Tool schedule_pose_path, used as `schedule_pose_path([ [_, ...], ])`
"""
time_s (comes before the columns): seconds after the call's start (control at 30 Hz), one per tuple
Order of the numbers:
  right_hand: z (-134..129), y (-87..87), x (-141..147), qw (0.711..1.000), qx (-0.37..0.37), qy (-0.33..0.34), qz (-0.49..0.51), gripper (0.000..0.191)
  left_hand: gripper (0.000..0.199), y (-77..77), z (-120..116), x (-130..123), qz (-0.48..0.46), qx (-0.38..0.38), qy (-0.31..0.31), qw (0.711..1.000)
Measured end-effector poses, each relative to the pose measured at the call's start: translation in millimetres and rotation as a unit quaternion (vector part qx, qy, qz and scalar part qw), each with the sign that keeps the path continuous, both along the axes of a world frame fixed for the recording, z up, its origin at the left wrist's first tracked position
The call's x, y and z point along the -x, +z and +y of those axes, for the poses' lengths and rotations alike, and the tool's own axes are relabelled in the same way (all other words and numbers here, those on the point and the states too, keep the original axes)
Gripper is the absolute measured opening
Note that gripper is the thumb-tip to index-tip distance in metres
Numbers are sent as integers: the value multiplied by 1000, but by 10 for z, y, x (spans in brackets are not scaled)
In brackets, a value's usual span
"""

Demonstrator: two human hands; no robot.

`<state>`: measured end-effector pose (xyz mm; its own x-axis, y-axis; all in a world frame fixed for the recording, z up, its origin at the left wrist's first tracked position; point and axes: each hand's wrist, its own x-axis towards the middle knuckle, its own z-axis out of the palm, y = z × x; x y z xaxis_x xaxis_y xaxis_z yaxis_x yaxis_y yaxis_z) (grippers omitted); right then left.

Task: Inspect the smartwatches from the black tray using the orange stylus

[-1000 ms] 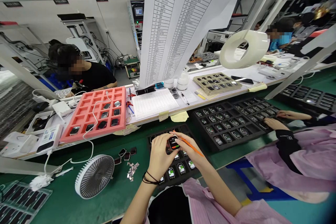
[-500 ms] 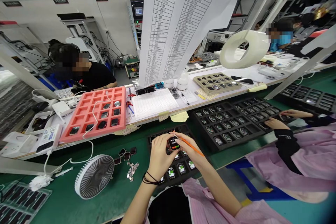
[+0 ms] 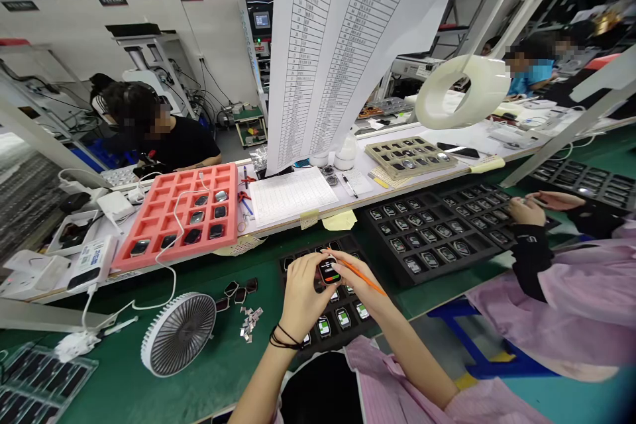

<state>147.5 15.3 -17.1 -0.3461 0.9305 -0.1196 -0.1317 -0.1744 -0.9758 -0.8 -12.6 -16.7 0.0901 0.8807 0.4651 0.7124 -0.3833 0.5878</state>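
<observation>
Noted: the person's left hand [image 3: 303, 295] is closed around a smartwatch [image 3: 328, 270], fingers wrapped on its near side, its lit screen facing up with a green and red bar showing. The right hand [image 3: 362, 288] is pinched together on an orange stick [image 3: 362, 275], its fingertips [image 3: 338, 271] against the watch's right side. The watch sits directly over a black foam tray [image 3: 354, 330] of lit watches, on a green mat [image 3: 218, 371]. Left of that tray lie loose black watch frames [image 3: 238, 288], small metal pieces [image 3: 251, 323] and a white desk fan [image 3: 179, 334]. Beyond, a pink foam tray [image 3: 173, 215] stands on the white worktop [image 3: 358, 204]. To the right, a co-worker's hand [image 3: 521, 212] is over a second black foam tray [image 3: 484, 258].
</observation>
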Motion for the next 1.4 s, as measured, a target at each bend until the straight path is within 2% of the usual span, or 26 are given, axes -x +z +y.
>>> schedule_pose_path([
  [0.23,1,26,-6,1000,-4,-6,-11,38,46,-26,-18,-14,-21,13,-3,1000],
  [0.33,-2,15,4,1000,7,13,-7,41,44,-59,-7,10,-69,63,-5,996],
  [0.4,1,-22,12,999,23,33,20,44,42,-155,36,100,-121,103,0,987],
  [0.47,15,-94,10,998,25,40,47,47,41,-359,109,273,-164,134,39,976],
  [0.5,28,-144,2,998,23,36,51,49,42,-505,150,385,-171,149,82,970],
  [0.57,66,-273,-24,999,19,27,43,51,41,-865,218,631,-150,211,175,950],
  [0.67,139,-535,-61,999,28,23,3,51,34,-1459,239,932,-111,286,246,920],
  [0.77,199,-841,-65,998,41,20,-52,50,22,-1927,159,1057,-62,352,264,896],
  [0.87,227,-1133,-59,995,54,24,-86,47,25,-2169,47,1061,-17,388,252,886],
  [1.0,225,-1485,-95,991,70,13,-117,38,33,-2220,-79,955,36,377,228,897],
  [1.1,209,-1739,-136,985,80,-12,-150,31,33,-2201,-162,761,58,361,165,916],
  [1.2,213,-1953,-173,979,84,-37,-182,26,38,-2212,-214,539,70,364,108,923],
  [1.3,273,-2083,-225,973,77,-70,-208,22,42,-2234,-197,422,71,371,99,921],
  [1.4,364,-2111,-283,969,72,-93,-218,20,39,-2227,-128,424,52,371,99,922],
])
